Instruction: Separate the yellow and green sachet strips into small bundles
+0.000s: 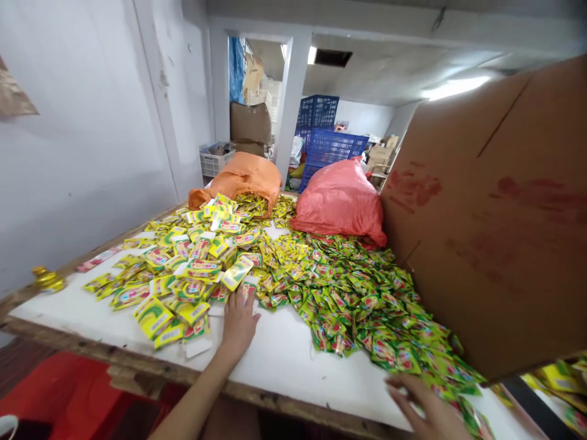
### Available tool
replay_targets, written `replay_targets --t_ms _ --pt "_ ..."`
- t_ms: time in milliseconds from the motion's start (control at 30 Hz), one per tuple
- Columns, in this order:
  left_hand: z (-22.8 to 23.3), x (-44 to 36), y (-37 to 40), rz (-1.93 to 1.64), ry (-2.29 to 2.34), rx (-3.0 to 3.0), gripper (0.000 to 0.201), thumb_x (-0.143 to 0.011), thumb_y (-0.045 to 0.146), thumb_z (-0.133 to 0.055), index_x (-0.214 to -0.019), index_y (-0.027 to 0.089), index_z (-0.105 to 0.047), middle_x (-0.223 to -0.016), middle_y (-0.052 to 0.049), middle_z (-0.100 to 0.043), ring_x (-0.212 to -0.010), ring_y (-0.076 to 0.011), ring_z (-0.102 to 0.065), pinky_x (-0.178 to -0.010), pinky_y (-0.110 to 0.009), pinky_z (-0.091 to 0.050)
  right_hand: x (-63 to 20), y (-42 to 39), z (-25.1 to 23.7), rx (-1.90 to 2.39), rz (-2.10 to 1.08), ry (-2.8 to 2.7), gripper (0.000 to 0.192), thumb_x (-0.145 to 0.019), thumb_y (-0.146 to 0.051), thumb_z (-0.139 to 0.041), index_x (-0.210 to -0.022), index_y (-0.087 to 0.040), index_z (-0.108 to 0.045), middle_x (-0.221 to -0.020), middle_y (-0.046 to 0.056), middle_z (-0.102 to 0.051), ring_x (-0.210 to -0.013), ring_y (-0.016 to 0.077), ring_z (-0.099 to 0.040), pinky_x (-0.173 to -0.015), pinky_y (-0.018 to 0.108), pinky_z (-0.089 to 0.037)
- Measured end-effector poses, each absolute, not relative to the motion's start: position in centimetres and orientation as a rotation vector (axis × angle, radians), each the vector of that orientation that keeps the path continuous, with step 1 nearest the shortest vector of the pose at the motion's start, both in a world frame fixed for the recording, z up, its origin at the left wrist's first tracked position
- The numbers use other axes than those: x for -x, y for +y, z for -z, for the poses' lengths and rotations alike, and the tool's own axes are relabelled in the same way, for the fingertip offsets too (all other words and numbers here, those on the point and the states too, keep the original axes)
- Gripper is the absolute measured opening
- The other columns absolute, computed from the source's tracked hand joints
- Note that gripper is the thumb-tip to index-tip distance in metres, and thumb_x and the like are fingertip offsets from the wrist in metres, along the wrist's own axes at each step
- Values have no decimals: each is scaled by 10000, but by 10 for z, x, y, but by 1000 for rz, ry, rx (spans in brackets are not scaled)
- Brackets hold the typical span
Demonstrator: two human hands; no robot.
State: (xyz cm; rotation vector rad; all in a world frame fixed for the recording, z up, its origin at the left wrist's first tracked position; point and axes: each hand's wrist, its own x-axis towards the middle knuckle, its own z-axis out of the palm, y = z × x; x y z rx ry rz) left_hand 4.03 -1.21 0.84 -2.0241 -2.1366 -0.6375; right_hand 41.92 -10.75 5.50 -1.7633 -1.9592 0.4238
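My left hand (pixel 239 322) reaches onto the near edge of a heap of small yellow-and-green boxes (pixel 202 269). Its fingers are stretched out and its thumb stands apart; the fingertips touch a small box (pixel 249 286). At the lower right, my right hand (pixel 428 406) is partly cut off by the frame edge and slightly blurred. Its visible fingers are apart, beside a large spread of small green sachets (pixel 367 299). Nothing can be made out in its grip. Yellower sachets (pixel 287 260) lie between the boxes and the green ones.
An orange sack (pixel 250 171) lies with its mouth towards the heap, and a red sack (pixel 342 195) stands beside it. A big cardboard box (pixel 495 232) walls the right side. Everything rests on a white tabletop (pixel 293 354). Blue crates (pixel 334 146) stand behind.
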Motion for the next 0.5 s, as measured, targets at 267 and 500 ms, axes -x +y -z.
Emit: replay_targets --t_ms 267,500 --pt "-16 -40 -33 568 -2324 1943 448 -731 90 -471 -1172 164 -439 -1183 -142 -468 -1069 -285 -443 -810 -369 -353 -195 21 -53 1352 -407 -2237 302 -800 -227 -495 -1099 -209 -534 -1148 87 -551 -1083 222 -485 -905 344 -365" --pt "-17 -32 -50 693 -2544 1951 497 -629 80 -490 -1112 109 -378 -1068 -156 -561 -1030 -289 -479 -822 -366 -313 -168 29 -30 1278 -404 -2359 487 -710 -261 -631 -1177 -225 -501 -1300 78 -457 -1233 258 -338 -1034 437 -166"
